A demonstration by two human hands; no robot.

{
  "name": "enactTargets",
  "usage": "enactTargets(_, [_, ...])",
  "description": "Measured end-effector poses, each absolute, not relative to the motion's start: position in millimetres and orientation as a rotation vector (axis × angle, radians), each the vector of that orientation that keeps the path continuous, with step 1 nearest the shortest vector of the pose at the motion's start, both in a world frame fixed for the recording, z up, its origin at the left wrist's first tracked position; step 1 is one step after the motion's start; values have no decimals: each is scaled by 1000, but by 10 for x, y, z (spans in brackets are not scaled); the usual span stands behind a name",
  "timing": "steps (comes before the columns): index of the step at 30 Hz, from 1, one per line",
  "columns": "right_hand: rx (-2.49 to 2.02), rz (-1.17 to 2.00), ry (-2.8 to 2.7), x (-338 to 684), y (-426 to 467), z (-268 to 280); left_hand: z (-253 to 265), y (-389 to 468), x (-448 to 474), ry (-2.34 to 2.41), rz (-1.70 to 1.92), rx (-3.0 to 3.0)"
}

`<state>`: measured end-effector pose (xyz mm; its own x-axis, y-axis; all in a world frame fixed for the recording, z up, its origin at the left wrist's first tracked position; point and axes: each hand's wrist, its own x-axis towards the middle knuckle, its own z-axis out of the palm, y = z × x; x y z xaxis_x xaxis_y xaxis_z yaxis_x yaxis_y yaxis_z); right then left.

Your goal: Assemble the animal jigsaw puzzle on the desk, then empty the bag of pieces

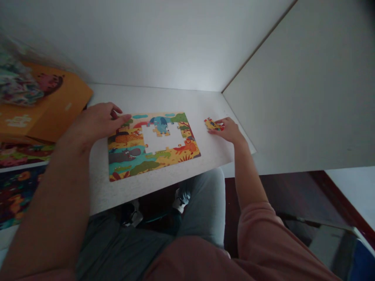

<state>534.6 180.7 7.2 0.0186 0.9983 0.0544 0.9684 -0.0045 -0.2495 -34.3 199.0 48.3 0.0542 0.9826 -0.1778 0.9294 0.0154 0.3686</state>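
A jigsaw puzzle (pixel 146 166) with cartoon animals lies on the white table, its border joined and a gap in its middle. An elephant piece (pixel 160 125) hangs into that gap from the top edge. My left hand (pixel 101 121) rests at the puzzle's upper left corner, fingers apart, with the thumb over the edge and nothing held. To the right of the puzzle, my right hand (pixel 230 130) has its thumb and fingers closed around a few puzzle pieces (pixel 212 125), mostly yellow and red. The fingers partly cover these pieces, and I cannot tell how many there are.
An orange box (pixel 63 105) stands at the left, with a crumpled plastic bag (pixel 17 82) on it. Colourful picture sheets (pixel 20 191) lie in front of the box. White walls (pixel 164 47) close in the back and right. My legs are below the table's front edge.
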Motion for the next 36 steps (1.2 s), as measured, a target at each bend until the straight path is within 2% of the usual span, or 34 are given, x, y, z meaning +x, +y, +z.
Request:
enactTargets(8, [-2054,97,-2017,5153,1753,92,490,1998,-370,1895,217,1954])
enactTargets(21, [-1833,121,-2074,4954,1950,116,432,1950,-381,1883,318,1940])
enactTargets(27, [-1373,298,-2135,4322,2191,338,466,1929,-345,1888,288,1938])
enactTargets(32, [-911,384,-2545,3330,2242,415,387,1903,-338,1895,334,1951])
enactTargets(36, [-810,431,-2643,3043,2126,312,377,1886,-310,1921,363,1928])
